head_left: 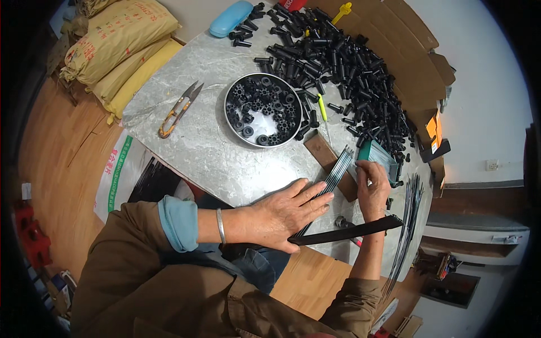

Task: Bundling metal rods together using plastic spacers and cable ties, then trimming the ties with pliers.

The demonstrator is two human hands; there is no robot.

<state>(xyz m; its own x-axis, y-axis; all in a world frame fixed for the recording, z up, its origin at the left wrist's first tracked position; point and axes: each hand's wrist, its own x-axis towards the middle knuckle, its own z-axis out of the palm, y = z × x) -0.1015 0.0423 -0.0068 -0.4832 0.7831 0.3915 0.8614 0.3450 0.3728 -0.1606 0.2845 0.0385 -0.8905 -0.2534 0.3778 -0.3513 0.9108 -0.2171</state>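
My left hand (296,211) lies flat with fingers stretched over a slanting bundle of thin dark metal rods (341,166) on the table. A long black ribbed strip (349,231) runs from beside its thumb across my right forearm. My right hand (373,183) is closed in a pinch beside the rods' upper ends; what its fingertips hold, if anything, is too small to make out. Under the rods is a brown wooden block (320,151). A green-edged tray (384,156) stands just beyond my right hand.
A metal bowl (226,121) holds black toothed rings. Black plastic tubular parts (338,62) are heaped behind, against cardboard (403,62). Scissors (179,110) and a blue case (231,18) lie left. A yellow-green-handled tool (322,107) is near the bowl. Loose rods (408,219) overhang the right edge.
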